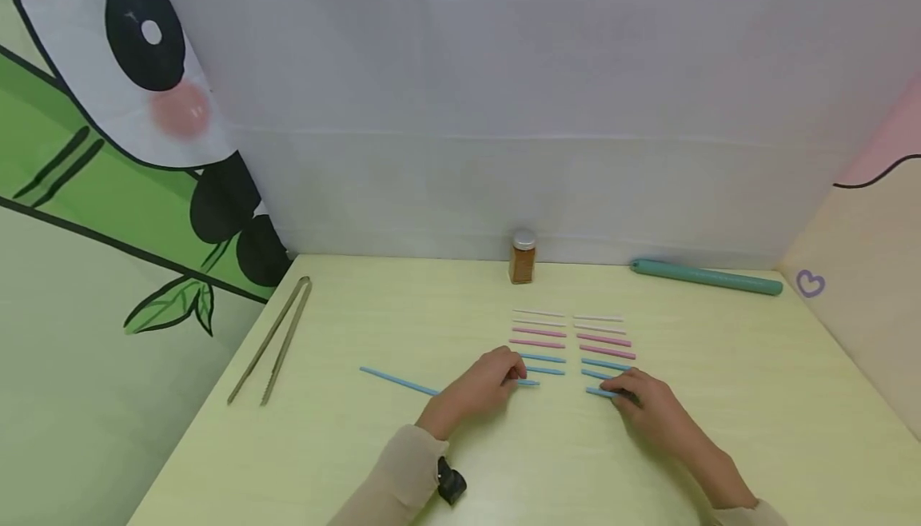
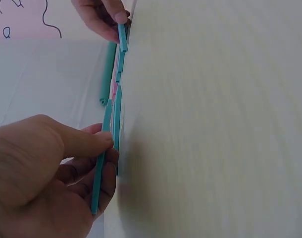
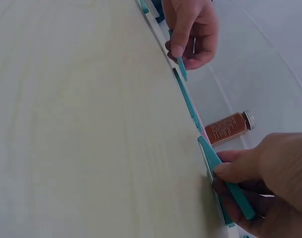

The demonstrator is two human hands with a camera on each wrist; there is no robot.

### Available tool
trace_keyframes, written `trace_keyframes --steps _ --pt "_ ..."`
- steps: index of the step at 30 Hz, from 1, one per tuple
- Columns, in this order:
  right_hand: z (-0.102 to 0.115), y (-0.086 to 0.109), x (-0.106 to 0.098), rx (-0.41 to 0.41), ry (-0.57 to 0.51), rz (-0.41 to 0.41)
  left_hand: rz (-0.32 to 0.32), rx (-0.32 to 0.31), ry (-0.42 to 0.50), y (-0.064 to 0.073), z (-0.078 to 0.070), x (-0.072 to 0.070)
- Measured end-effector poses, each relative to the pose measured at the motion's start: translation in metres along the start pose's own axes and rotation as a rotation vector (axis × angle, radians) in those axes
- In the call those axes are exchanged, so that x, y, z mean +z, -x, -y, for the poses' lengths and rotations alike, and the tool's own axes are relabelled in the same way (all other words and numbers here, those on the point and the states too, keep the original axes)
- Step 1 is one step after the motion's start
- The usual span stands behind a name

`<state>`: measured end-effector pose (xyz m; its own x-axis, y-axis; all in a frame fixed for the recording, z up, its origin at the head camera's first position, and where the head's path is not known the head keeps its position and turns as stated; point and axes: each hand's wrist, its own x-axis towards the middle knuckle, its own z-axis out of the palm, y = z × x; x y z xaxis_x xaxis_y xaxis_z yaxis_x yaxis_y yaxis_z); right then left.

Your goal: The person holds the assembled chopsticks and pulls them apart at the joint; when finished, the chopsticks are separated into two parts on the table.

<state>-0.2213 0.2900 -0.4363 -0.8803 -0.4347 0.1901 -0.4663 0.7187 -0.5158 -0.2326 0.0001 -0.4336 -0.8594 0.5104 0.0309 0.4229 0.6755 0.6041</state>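
Note:
Between thumb and fingers, my left hand (image 1: 480,386) pinches a short, thin blue stick (image 2: 98,184), whose tip shows past the fingers in the head view. My right hand (image 1: 651,410) pinches another blue stick (image 3: 240,200) at the right. Just beyond the hands, short sticks lie in two side-by-side columns: blue sticks (image 1: 544,371) nearest, then pink sticks (image 1: 538,344), then thin pale sticks (image 1: 540,313) farthest. A longer blue stick (image 1: 396,380) lies left of my left hand, its right end hidden behind the wrist.
Metal tongs (image 1: 277,342) lie at the table's left side. At the back stands a small jar (image 1: 523,258) with brown contents and a silver lid. A green roll (image 1: 708,276) lies along the back right edge, before the white cloth wall (image 1: 468,110).

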Motion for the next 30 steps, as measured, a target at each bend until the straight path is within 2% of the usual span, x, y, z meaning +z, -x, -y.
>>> trace_keyframes --steps 5,10,18,30 --pt "0.005 -0.002 0.005 0.028 0.021 -0.007 0.0 -0.002 -0.055 -0.013 -0.012 0.016" --pt "0.007 -0.003 0.007 0.012 0.024 -0.04 -0.042 0.0 -0.101 -0.019 -0.016 0.023" --pt "0.007 -0.003 0.005 0.02 0.042 -0.052 -0.064 -0.008 -0.078 -0.022 -0.017 0.024" --pt "0.003 0.0 0.007 -0.018 0.076 -0.073 -0.06 0.016 -0.158 -0.021 -0.023 0.026"
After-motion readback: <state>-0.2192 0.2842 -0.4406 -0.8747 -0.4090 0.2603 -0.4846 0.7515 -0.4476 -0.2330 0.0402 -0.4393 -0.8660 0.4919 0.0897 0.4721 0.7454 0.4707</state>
